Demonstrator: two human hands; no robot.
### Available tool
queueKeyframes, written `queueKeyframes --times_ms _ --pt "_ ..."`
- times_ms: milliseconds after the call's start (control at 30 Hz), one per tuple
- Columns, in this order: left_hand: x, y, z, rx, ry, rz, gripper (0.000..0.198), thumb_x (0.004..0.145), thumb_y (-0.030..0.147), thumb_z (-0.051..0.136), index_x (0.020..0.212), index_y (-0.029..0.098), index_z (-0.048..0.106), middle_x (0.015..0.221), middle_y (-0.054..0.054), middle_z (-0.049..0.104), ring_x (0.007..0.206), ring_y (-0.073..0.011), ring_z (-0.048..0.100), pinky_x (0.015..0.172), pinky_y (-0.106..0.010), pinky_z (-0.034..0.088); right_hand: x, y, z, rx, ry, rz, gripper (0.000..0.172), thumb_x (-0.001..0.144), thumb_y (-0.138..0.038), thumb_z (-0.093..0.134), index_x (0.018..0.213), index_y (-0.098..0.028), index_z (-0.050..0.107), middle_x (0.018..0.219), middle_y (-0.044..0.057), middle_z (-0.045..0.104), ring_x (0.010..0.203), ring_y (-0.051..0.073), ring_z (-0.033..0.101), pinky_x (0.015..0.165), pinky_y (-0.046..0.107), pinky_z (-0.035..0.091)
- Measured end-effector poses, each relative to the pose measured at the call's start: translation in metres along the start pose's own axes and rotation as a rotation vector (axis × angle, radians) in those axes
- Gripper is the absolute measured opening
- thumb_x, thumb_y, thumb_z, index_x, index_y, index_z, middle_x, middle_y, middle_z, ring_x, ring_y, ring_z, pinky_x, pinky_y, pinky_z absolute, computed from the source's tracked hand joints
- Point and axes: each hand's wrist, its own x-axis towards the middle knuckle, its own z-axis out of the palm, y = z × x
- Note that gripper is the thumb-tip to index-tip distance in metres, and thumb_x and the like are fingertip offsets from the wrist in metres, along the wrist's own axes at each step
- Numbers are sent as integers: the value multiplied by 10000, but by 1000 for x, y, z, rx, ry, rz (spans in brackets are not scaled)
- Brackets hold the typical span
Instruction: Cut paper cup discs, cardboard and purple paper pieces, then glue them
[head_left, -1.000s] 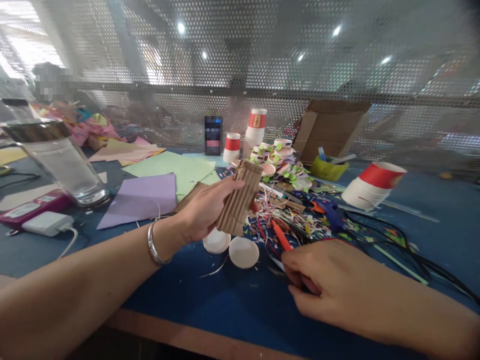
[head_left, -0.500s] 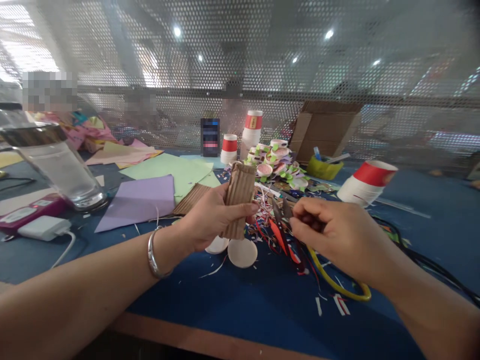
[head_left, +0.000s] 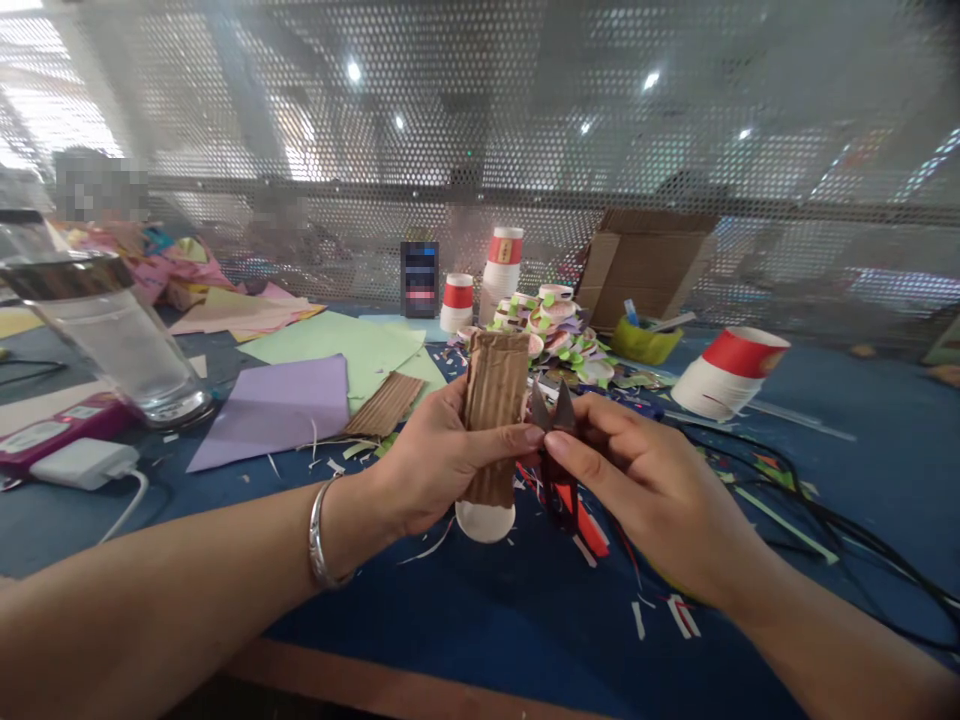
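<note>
My left hand (head_left: 442,450) is closed round an upright strip of corrugated cardboard (head_left: 496,410), the thumb pressed across its front. Just right of the strip, my right hand (head_left: 637,470) pinches a pair of dark scissors (head_left: 553,408) between thumb and fingers. Their two blade tips point up and stand apart; the lower part hangs below my thumb, partly hidden. The scissors are close beside the cardboard, but I cannot tell whether they touch. Below the strip a white paper disc (head_left: 486,524) lies on the blue table, partly covered.
Purple paper (head_left: 277,405), green paper (head_left: 337,345) and another corrugated piece (head_left: 386,402) lie left. A glass bottle (head_left: 124,335) stands far left. Behind are stacked paper cups (head_left: 504,265), decorated discs (head_left: 555,320) and a cardboard box (head_left: 649,265). Another cup stack (head_left: 731,372) and black cables (head_left: 825,515) are right.
My right hand has moved left with the scissors, bringing them beside the cardboard. The cardboard strip has shifted slightly right and lower, now covering more of the white discs.
</note>
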Motion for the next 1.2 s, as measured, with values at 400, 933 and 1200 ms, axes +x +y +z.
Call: queueKeyframes --times_ms 400,933,1200 --pt "1 1 0 39 6 44 276 717 151 836 870 166 606 694 30 646 568 -88 585 579 -222 513 0 3 11 1 53 94 350 1029 -541 432 871 -243 528 668 -28 517 571 139 495 516 258 424" --pt "10 7 -15 90 20 27 135 910 180 620 1042 163 597 889 -59 714 781 -171 711 720 -292 568 3 10 -4 16 167 117 461 1011 -617 396 821 -234 569 701 -6 496 589 144 460 517 282 378" --pt "22 10 -30 224 167 110 137 974 288 552 1086 218 515 824 -29 697 627 -182 713 501 -266 556 4 9 -3 -517 -62 67 385 1048 -464 387 789 -223 540 791 40 636 752 201 604 680 323 429"
